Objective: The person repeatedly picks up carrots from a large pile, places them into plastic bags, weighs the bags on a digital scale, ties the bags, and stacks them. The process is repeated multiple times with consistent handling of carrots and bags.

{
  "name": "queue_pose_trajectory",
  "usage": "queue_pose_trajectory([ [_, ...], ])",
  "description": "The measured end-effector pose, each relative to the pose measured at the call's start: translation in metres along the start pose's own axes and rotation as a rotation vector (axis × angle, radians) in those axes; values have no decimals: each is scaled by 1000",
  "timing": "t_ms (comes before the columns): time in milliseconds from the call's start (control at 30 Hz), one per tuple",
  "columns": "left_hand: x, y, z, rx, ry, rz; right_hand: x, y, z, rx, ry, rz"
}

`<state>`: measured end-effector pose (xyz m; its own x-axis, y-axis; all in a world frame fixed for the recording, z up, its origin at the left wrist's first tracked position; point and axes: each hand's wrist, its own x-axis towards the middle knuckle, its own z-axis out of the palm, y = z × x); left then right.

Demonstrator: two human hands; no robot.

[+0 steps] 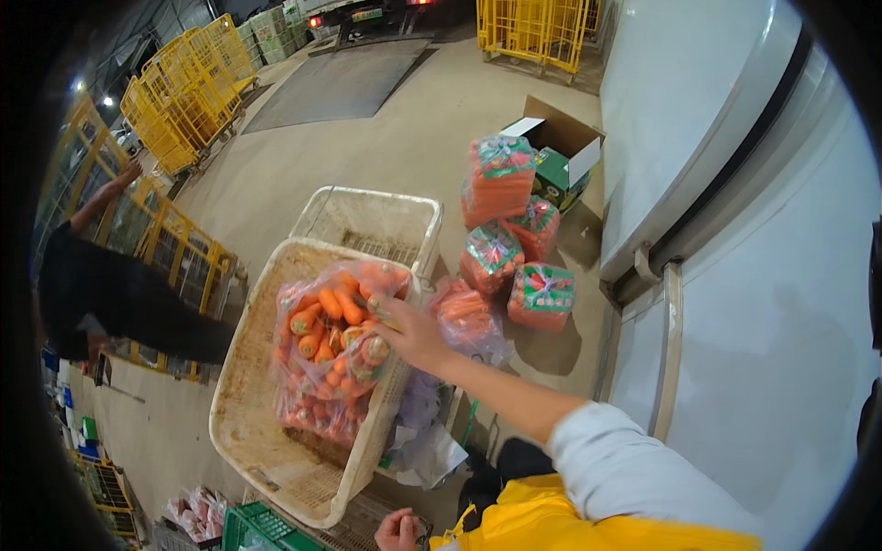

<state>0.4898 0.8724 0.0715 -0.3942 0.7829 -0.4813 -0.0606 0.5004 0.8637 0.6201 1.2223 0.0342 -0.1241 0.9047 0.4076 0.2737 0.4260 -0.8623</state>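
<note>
My right hand (406, 332) reaches over the near rim of a dirty white plastic crate (238, 386) and touches loose carrots (337, 303). They lie in an opened clear plastic bag (313, 379). Blur at the fingertips hides whether a carrot is gripped. Under that bag, more bagged carrots (320, 413) rest in the crate. Low in the picture is my left hand (397, 530), its fingers curled and nothing visible in them. It is near the crate's lower corner, apart from it.
Bagged carrots (499, 179) stand on the floor beside an open cardboard box (561, 138). Behind the crate sits another white crate (372, 206). A white wall panel (751, 344) borders the right. A person in dark clothes (117, 289) stands left by yellow roll cages (186, 89).
</note>
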Motion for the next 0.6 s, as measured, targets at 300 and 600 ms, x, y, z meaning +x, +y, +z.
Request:
queue_pose_trajectory([
  [300,150,42,116,-12,-107,137,83,211,-242,344,-76,896],
  [600,191,86,284,198,57,-465,431,493,-293,-620,-131,646],
])
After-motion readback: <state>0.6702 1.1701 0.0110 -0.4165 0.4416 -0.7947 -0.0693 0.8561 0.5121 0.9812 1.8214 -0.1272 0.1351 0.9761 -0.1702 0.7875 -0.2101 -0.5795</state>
